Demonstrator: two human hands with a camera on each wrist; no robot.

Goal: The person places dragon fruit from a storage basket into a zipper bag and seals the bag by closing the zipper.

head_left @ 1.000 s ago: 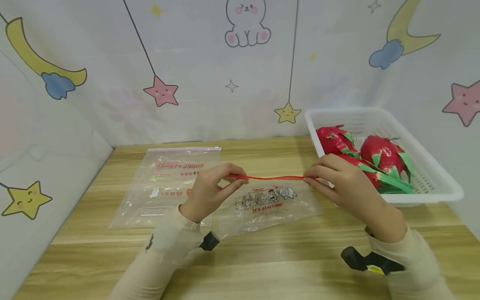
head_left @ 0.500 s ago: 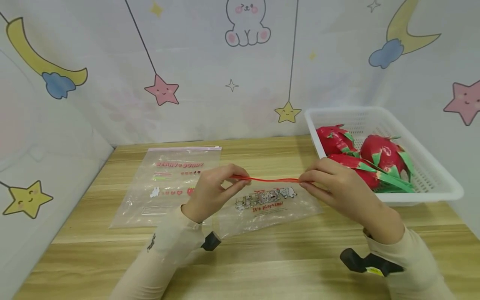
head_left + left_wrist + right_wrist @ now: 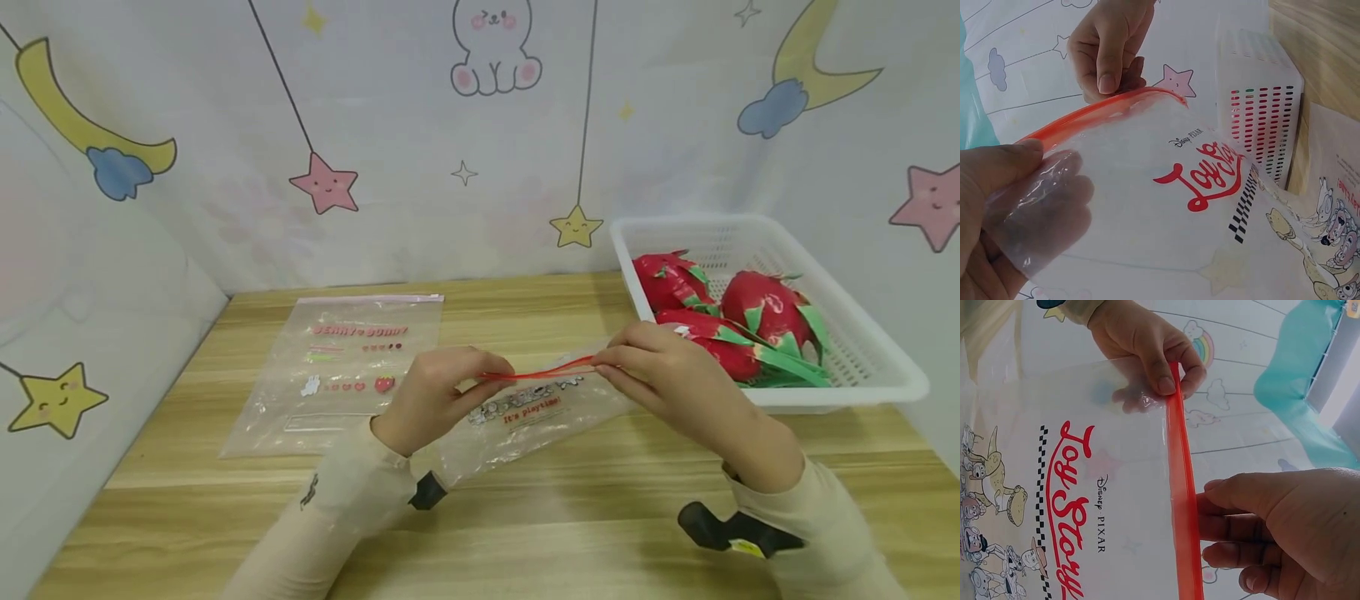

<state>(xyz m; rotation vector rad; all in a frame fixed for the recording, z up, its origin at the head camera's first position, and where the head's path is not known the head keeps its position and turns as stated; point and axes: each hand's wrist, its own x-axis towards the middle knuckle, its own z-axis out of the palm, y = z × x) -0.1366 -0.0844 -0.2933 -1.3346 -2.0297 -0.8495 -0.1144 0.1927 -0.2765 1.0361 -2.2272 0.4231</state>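
Observation:
A clear zip bag (image 3: 517, 433) with a red top strip and "Toy Story" print rises toward both hands. Its lower part reaches down to the table. My left hand (image 3: 442, 392) pinches the left end of the strip, thumb on one face in the left wrist view and fingers showing through the film. Near the other end, my right hand (image 3: 675, 383) pinches the red strip (image 3: 1184, 481) between thumb and fingers. The strip slants up toward the right. Beside the left arm lies a second clear zip bag (image 3: 330, 362), flat, with a pink top edge and bunny print.
A white plastic basket (image 3: 870, 333) stands at the back right, close behind my right hand. Several red dragon fruits (image 3: 765, 304) with green leaf tips are in it. A printed curtain (image 3: 405, 225) hangs along the back of the wooden table (image 3: 570, 533).
My left hand has shifted right and slightly down, while the right hand has drawn a little left. The strip between them looks shorter and has gone from nearly level to slanted.

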